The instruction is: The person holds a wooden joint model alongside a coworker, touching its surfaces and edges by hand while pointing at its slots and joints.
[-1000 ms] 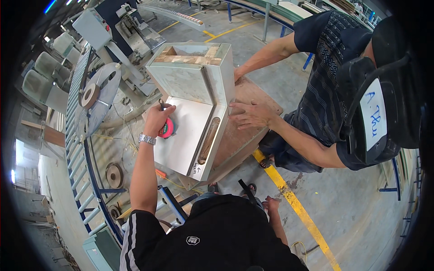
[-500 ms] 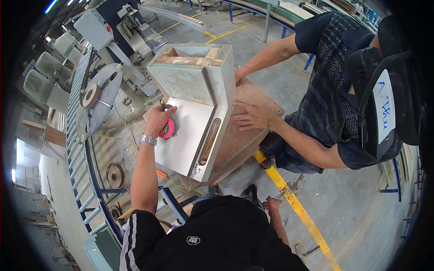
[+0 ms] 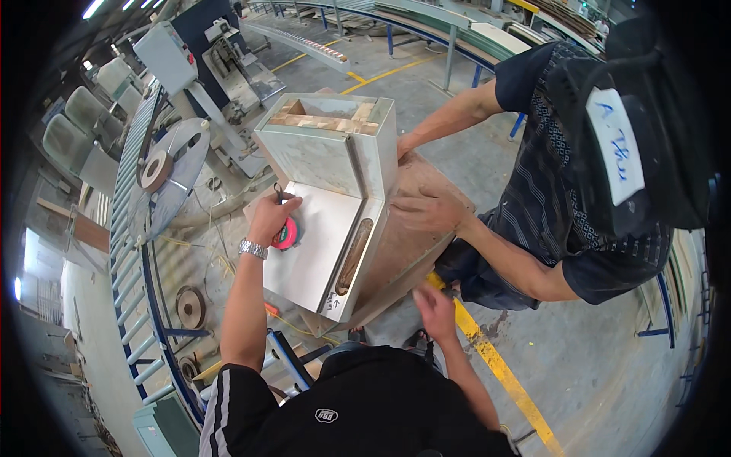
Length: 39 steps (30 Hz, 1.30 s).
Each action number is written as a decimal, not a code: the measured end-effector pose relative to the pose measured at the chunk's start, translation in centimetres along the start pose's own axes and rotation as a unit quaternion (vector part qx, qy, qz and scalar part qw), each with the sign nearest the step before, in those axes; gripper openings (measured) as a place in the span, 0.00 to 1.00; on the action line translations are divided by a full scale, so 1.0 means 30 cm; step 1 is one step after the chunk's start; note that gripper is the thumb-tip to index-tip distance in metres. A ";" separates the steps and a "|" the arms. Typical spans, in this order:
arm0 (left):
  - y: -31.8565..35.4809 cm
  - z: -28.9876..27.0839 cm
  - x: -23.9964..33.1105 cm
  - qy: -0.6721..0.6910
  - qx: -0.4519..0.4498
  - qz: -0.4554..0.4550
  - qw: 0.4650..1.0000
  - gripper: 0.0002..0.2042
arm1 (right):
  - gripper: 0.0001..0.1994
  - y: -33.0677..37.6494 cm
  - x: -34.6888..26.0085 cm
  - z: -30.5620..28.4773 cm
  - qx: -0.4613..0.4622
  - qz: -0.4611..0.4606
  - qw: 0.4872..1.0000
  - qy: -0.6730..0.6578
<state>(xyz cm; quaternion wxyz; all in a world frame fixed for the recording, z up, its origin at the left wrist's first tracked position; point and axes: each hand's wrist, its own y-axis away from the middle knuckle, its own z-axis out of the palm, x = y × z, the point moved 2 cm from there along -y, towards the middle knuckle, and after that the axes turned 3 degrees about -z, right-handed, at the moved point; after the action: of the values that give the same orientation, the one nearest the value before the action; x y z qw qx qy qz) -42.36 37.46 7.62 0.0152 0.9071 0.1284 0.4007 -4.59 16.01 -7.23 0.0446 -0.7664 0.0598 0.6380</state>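
Wooden platform (image 3: 434, 183), left corner: left hand (image 3: 268, 219) clasps a pink tape measure (image 3: 288, 235), which looser fingers could drop; right hand (image 3: 438, 312) empty, loosely spread.

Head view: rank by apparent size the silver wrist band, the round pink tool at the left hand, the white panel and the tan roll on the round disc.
1. White panel
2. Tan roll
3. Round pink tool, partly covered by the left hand
4. Silver wrist band

left hand (image 3: 268, 221): arm (image 3: 245, 312) extended forward, fingers (image 3: 291, 204) curled | right hand (image 3: 436, 310): forearm (image 3: 466, 377) angled inward, fingers loosely bent
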 end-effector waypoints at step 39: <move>-0.029 0.037 -0.024 0.069 0.001 0.006 0.998 0.22 | 0.48 -0.709 -0.246 0.324 0.150 -0.008 0.970 0.190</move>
<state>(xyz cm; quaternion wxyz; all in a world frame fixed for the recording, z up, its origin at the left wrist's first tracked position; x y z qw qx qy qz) -42.22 38.21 6.23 0.0029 0.8781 0.1240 0.4621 -12.19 38.72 -1.92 0.1519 -0.8588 0.1557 0.4639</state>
